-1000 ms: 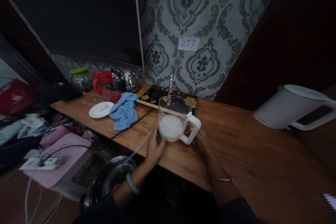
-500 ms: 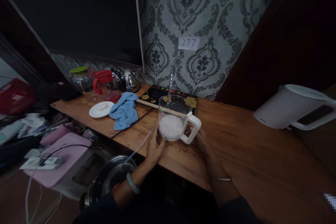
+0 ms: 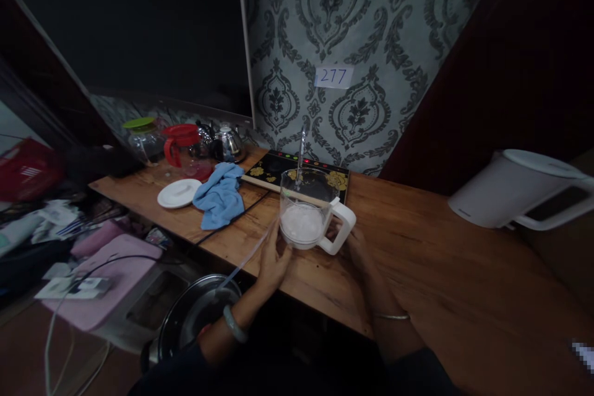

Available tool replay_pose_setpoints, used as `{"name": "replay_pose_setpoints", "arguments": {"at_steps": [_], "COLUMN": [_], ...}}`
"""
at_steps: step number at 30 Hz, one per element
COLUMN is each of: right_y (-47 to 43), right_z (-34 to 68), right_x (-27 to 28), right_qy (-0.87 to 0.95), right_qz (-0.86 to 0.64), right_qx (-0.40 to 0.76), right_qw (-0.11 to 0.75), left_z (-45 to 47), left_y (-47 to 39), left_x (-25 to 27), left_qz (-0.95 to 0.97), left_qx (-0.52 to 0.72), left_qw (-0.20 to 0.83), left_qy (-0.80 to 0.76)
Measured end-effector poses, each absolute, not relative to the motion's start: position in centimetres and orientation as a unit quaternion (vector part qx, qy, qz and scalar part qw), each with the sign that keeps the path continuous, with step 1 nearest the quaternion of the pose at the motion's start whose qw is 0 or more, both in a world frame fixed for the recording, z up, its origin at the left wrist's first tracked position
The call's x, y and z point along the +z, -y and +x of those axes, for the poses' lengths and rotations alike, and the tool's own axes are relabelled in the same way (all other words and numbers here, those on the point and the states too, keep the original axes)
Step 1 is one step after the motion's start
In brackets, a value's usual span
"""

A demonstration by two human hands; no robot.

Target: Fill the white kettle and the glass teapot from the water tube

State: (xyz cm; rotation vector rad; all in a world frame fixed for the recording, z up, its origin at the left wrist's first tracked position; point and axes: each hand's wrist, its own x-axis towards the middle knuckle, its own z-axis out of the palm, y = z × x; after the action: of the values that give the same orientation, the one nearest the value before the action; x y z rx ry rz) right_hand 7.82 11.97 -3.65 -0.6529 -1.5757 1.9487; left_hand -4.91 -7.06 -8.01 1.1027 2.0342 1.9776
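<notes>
A clear glass kettle (image 3: 302,224) with a white handle (image 3: 343,229) is between my hands, upright at the front part of the wooden counter. Whitish, bubbly-looking liquid fills its lower half, and it has no lid on. My left hand (image 3: 273,260) curves round its lower left side, thumb toward me. My right hand (image 3: 357,247) is at its right side, fingers partly hidden behind the handle. Behind the kettle rises a thin shiny spout (image 3: 302,147), over the black, gold-flowered stove panel (image 3: 264,170). A clear tube (image 3: 244,262) runs down from the counter near my left hand.
Left on the counter (image 3: 417,272) lie a blue cloth (image 3: 221,195) and a white lid (image 3: 179,193). Red-lidded (image 3: 180,131) and green-lidded (image 3: 140,124) jugs and a metal teapot (image 3: 229,142) stand behind. A white kettle (image 3: 505,192) is at right; a pot (image 3: 169,322) sits below.
</notes>
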Motion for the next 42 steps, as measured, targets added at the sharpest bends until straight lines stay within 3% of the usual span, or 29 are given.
{"name": "replay_pose_setpoints", "arguments": {"at_steps": [42], "right_y": [-12.0], "right_z": [7.8], "right_x": [-3.6], "right_qy": [0.602], "right_qz": [-0.222], "right_qx": [0.714], "right_qw": [0.281], "left_z": [-4.8], "left_y": [7.1], "left_x": [-7.7], "left_qz": [0.363], "left_qx": [0.647], "left_qw": [0.043], "left_qy": [-0.669]}}
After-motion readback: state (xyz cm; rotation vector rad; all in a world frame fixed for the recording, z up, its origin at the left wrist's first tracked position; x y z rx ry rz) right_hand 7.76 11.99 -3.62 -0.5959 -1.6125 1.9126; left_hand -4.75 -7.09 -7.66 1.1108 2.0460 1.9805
